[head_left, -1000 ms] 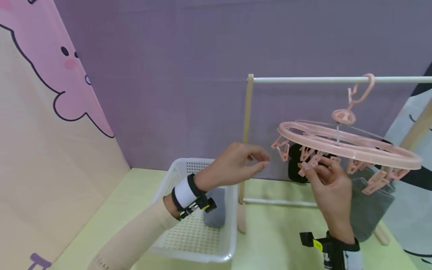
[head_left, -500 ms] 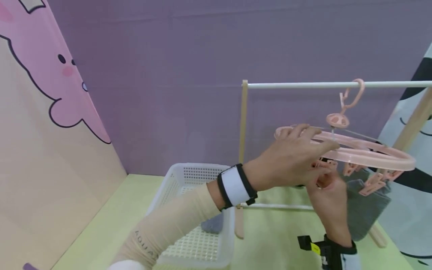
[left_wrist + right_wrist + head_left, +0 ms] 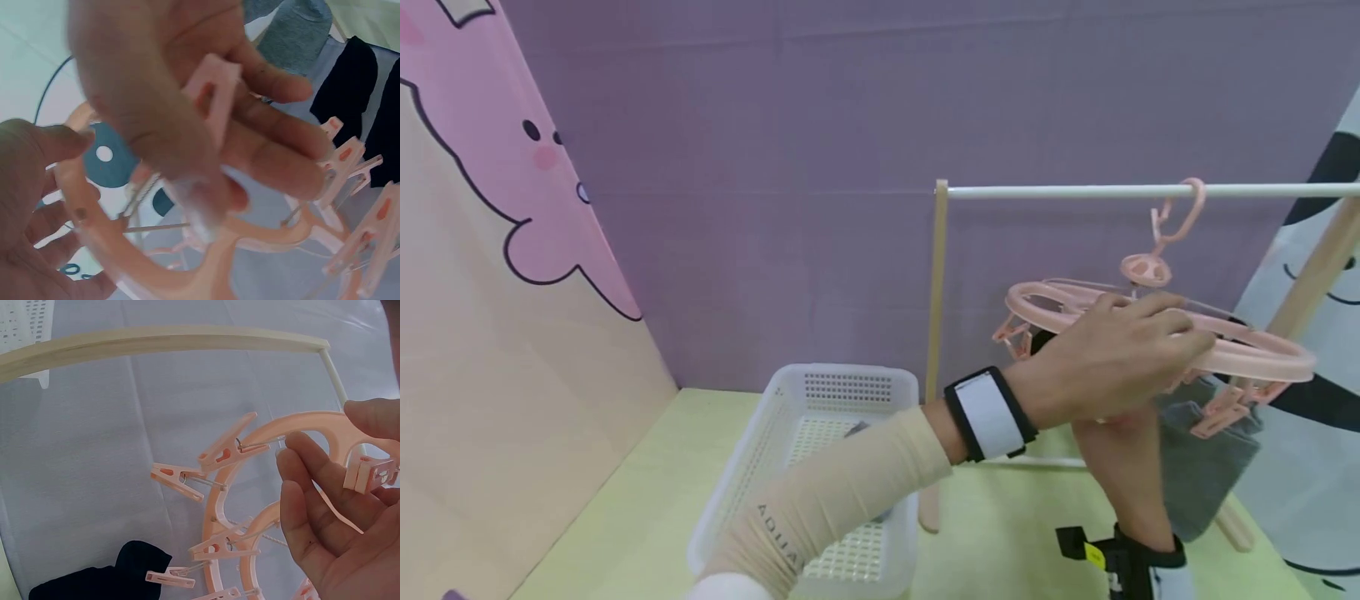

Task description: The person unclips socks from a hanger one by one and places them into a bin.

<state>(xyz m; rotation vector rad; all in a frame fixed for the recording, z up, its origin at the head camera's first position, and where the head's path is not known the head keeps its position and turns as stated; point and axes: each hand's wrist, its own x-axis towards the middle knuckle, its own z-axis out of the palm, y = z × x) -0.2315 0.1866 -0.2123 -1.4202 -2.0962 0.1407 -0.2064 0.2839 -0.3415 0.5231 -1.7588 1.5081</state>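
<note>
A pink clip hanger hangs by its hook from the white bar. My left hand reaches across and holds its ring, with thumb and fingers on either side. Below it is my right hand, largely covered in the head view. In the right wrist view, that hand's fingers are loosely bent and its thumb stands apart from the fingertips. A pink clothespin sits between thumb and fingers, not visibly pinched. A grey sock hangs under the hanger. Black socks hang near it.
A white basket stands left of the rack, partly behind the left forearm; a bit of grey cloth shows inside. The rack has a wooden post and a white top bar. A purple backdrop closes the back.
My left hand has moved right from above the basket onto the hanger's ring, passing in front of my right hand. My right hand stays beneath the ring; its earlier pinch on a clothespin looks loosened.
</note>
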